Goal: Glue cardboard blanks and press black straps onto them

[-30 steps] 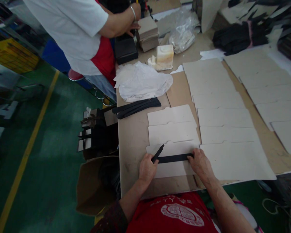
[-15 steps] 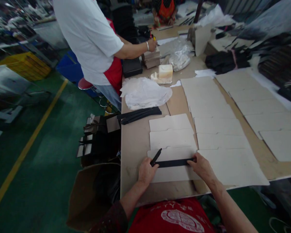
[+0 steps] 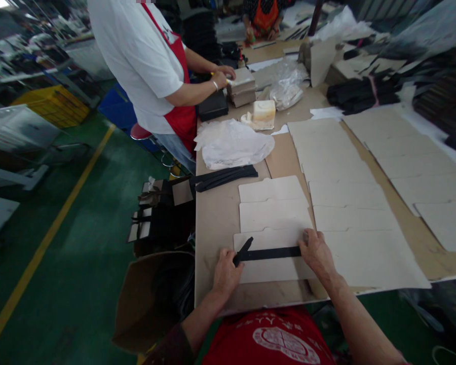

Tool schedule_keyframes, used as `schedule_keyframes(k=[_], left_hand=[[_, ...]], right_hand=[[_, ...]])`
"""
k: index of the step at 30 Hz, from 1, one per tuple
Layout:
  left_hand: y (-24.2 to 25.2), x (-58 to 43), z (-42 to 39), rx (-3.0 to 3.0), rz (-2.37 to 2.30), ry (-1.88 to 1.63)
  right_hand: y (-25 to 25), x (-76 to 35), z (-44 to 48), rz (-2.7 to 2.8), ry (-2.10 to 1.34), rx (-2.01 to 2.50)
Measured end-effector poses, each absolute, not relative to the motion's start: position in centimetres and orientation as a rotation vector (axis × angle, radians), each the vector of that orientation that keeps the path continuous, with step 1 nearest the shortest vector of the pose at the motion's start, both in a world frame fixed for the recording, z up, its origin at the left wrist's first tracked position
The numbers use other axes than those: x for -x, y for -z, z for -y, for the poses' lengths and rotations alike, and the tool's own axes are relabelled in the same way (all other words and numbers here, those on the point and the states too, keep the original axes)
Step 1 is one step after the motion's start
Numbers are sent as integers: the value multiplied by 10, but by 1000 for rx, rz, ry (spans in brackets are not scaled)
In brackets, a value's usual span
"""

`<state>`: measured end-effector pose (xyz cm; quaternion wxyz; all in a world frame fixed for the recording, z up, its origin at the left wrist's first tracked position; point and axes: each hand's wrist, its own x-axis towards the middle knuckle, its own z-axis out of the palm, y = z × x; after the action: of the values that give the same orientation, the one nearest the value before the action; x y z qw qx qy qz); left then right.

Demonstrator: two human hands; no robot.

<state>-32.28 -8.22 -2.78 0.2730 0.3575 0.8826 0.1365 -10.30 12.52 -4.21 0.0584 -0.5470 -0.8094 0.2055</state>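
Note:
A flat black strip (image 3: pixel 271 253) lies across the nearest pale card (image 3: pixel 273 274), roughly level from left to right. My left hand (image 3: pixel 227 274) is closed at the strip's left end. From its fingers a short black piece (image 3: pixel 244 250) sticks up at a slant; whether this is a pen or a loose end of the strip I cannot tell. At the other end, my right hand (image 3: pixel 318 253) has its fingers bent down onto the strip's right tip, which they hide. More pale cards (image 3: pixel 273 215) overlap in a column just beyond.
Further columns of cards (image 3: pixel 345 192) cover the table's right side. Black strips (image 3: pixel 228 177) and a white plastic bag (image 3: pixel 237 144) lie ahead to the left. A co-worker in a white shirt (image 3: pixel 137 61) stands at the left edge, near stacked blocks (image 3: pixel 241 86). An open carton (image 3: pixel 137 304) is below left.
My right fingers have shifted slightly up at the strip's end, and my left hand has turned a little. The co-worker's hands have drawn back left. The whole view has shifted slightly.

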Motion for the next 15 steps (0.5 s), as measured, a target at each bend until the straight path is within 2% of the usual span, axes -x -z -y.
schedule_keyframes(k=[4, 12, 15], left_hand=[[26, 333, 102, -934, -2335, -284], [4, 367, 179, -819, -2282, -66], [-16, 382, 181, -696, -2319, -138]], right_hand=[[47, 101, -109, 2481, -665, 1567], [58, 122, -20, 2502, -848, 1392], [51, 131, -14, 2401, -983, 1351]])
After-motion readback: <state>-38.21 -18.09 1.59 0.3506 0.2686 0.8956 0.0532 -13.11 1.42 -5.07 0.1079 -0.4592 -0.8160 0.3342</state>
